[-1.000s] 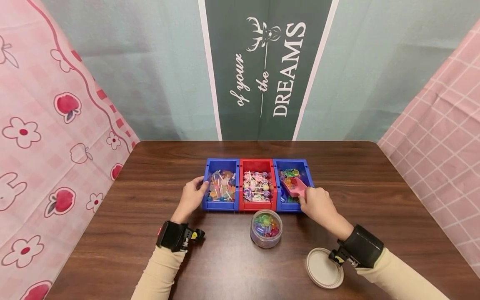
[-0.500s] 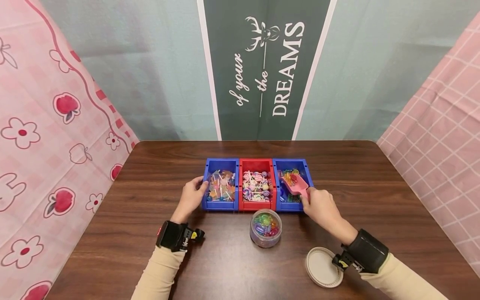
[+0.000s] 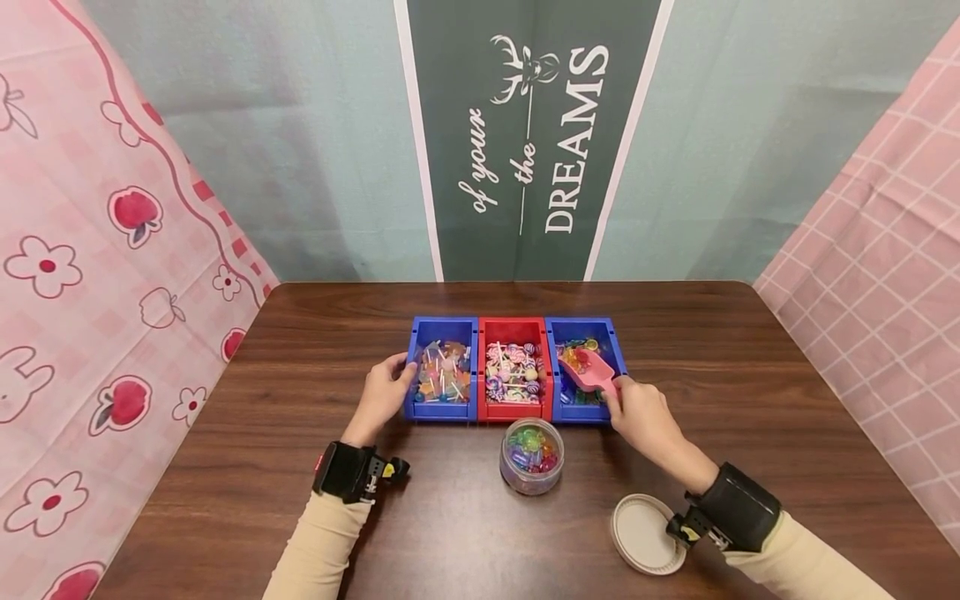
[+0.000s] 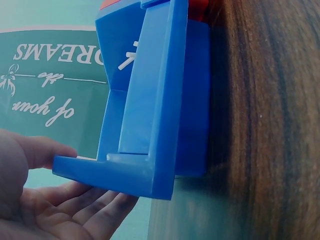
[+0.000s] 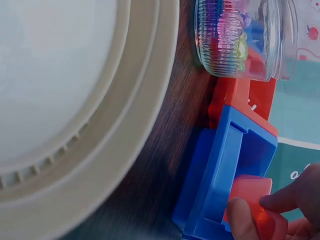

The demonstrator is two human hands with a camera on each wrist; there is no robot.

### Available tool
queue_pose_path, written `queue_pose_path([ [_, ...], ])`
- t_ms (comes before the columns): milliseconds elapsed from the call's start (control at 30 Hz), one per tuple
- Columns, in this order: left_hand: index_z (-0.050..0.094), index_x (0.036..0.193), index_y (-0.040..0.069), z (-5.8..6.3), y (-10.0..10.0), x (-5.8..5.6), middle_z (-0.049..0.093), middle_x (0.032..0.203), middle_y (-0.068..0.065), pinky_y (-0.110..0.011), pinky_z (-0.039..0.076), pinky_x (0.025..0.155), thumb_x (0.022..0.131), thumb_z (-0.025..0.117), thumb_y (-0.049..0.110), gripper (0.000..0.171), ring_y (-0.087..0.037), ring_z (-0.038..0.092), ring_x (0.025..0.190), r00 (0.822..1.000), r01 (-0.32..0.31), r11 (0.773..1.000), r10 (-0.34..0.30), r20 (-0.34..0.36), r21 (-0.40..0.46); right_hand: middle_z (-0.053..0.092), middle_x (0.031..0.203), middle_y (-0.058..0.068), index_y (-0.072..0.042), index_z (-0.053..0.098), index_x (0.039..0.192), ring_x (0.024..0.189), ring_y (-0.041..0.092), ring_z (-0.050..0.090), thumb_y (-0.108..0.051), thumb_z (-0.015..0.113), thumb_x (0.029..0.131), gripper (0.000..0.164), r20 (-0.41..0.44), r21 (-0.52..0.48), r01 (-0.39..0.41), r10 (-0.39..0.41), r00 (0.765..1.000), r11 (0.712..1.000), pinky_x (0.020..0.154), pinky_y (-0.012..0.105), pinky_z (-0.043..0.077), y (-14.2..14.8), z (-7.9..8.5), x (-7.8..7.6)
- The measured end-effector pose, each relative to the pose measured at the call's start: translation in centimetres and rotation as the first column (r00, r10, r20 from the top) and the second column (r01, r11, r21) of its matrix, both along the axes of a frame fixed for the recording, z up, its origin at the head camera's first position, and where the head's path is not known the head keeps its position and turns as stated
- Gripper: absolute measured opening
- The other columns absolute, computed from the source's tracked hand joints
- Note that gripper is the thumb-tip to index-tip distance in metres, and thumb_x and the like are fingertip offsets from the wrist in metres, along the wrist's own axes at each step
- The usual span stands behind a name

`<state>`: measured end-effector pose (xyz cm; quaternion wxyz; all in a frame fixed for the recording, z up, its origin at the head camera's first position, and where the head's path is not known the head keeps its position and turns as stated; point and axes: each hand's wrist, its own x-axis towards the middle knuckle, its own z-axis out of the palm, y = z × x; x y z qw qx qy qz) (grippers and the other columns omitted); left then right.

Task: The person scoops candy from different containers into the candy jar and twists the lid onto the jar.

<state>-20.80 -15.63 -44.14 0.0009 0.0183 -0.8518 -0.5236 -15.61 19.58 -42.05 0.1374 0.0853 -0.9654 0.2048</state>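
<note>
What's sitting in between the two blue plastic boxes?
A red rectangular plastic box holding small colourful lollipops sits between the left blue plastic box and the right blue plastic box. The head view shows it.

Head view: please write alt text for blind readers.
A right hand holds a loaded pink plastic scoop at the right rectangular blue bin; a left hand holds the matching left bin. Nearer stands an open round clear jar of colourful pieces.
</note>
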Motion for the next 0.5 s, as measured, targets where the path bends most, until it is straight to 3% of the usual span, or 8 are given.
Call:
queue_pose_path([
  [233,0.049,0.128,-0.013,0.1,0.0,0.1,0.058,0.121,-0.032,-0.051,0.049,0.094,0.097,0.047,0.014,0.041,-0.035,0.058,0.107,1.000,0.000,1.000,0.000,-0.001,0.001,0.054,0.058,0.014,0.014,0.060,0.087,0.052,0.027,0.049,-0.001,0.063,0.082,0.016,-0.083,-0.021,-0.035,0.033,0.996,0.999,0.049,0.047,0.047,0.3,-0.3,0.2],
  [500,0.048,0.129,-0.012,0.1,0.0,0.1,0.057,0.123,-0.032,-0.051,0.048,0.096,0.098,0.046,0.015,0.041,-0.035,0.057,0.108,1.000,0.003,1.000,-0.003,0.015,0.009,0.055,0.060,0.013,0.015,0.060,0.091,0.054,0.024,0.049,0.001,0.063,0.083,0.016,-0.062,-0.039,-0.057,0.054,0.997,0.998,0.048,0.041,0.046,1.0,0.2,0.5],
])
